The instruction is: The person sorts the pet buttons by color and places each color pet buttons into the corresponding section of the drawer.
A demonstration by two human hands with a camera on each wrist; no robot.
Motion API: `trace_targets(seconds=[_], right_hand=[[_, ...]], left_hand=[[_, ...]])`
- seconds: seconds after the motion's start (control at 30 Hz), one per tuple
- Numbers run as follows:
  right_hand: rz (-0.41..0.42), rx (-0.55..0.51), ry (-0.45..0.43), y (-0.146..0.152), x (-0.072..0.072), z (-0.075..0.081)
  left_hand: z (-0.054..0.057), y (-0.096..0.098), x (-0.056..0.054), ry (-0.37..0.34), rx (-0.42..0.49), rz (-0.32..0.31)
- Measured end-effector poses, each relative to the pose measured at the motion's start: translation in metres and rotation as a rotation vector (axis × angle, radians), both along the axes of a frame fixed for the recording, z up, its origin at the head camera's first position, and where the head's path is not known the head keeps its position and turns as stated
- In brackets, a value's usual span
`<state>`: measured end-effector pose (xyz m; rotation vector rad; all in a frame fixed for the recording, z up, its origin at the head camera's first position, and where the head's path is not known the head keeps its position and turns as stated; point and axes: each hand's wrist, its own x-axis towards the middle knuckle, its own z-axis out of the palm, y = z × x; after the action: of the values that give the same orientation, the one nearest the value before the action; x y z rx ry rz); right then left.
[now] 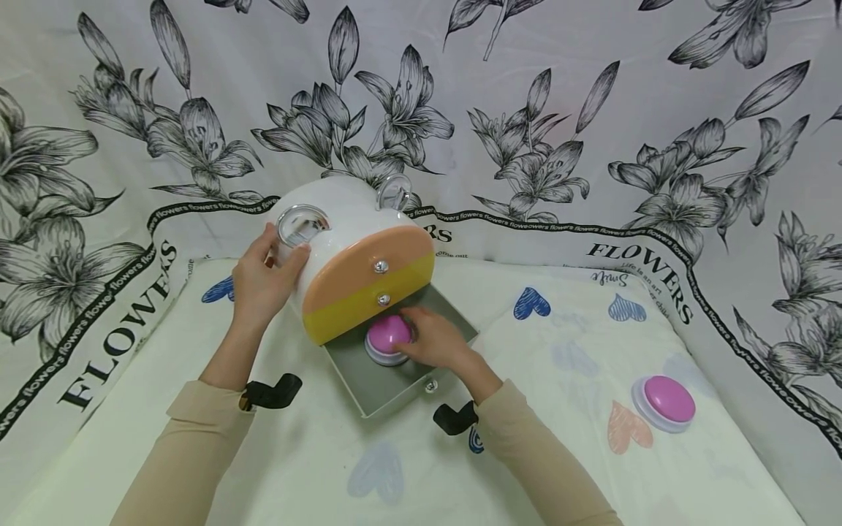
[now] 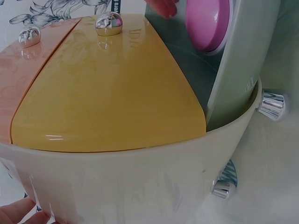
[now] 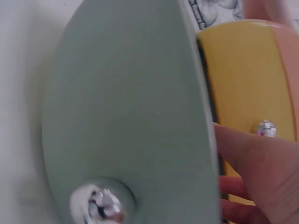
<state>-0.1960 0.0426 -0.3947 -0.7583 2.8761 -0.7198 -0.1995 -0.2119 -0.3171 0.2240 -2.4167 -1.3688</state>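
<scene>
A rounded white drawer box has orange, yellow and grey-green drawer fronts with small silver knobs. My left hand presses on its left side, thumb and fingers spread beside a clear round fitting. The grey-green drawer is pulled out. On its floor sits a round push light with a pink dome and a pale base. My right hand reaches in over the right wall, with thumb and fingers at the dome's right edge. In the left wrist view, the right fingertips show a small gap from the dome.
A second pink-domed push light lies on the heart-printed cloth at the right. Behind the box hangs a white curtain with black flowers. Another clear round fitting stands on top of the box.
</scene>
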Motion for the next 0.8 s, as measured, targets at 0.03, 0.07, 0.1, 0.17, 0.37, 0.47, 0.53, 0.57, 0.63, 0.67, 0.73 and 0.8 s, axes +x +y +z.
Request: trace_targets(seconds=[0.03,0.07,0.1,0.17,0.37,0.47,0.53,0.57,0.63,0.67,0.73,0.8], right_hand=[[-0.002,-0.007,0.016,0.002,0.001,0.002],[-0.008,-0.015,0.034,0.004,0.002,0.003],[-0.007,-0.031,0.057,0.006,0.003,0.005],[-0.014,-0.074,0.099,0.011,0.005,0.007],[-0.068,-0.221,0.173,0.033,0.013,0.008],[-0.104,-0.273,0.202,0.048,0.019,0.004],[-0.121,-0.307,0.227,0.06,0.022,0.001],[-0.132,-0.32,0.236,0.066,0.024,0.0],[-0.16,-0.334,0.251,0.078,0.028,-0.003],[-0.173,-0.338,0.256,0.085,0.029,-0.004],[-0.202,-0.344,0.262,0.098,0.031,-0.008],[-0.234,-0.352,0.269,0.112,0.034,-0.01]], left_hand=[[0.0,0.0,0.0,0.0,0.001,0.001],[0.0,0.0,0.0,-0.002,0.001,0.002],[0.0,0.0,0.0,-0.002,0.001,0.003],[0.0,0.0,0.0,-0.003,0.0,0.005],[0.0,0.0,0.0,-0.005,-0.006,0.005],[-0.001,0.0,0.001,-0.004,-0.007,0.004],[-0.001,0.0,0.001,-0.003,-0.005,0.004],[-0.001,0.0,0.001,-0.001,-0.005,0.005],[-0.001,0.0,0.001,0.003,-0.006,0.006],[-0.001,0.0,0.001,0.005,-0.007,0.006],[0.0,0.0,0.001,0.009,-0.011,0.006],[0.0,0.0,0.001,0.013,-0.013,0.006]])
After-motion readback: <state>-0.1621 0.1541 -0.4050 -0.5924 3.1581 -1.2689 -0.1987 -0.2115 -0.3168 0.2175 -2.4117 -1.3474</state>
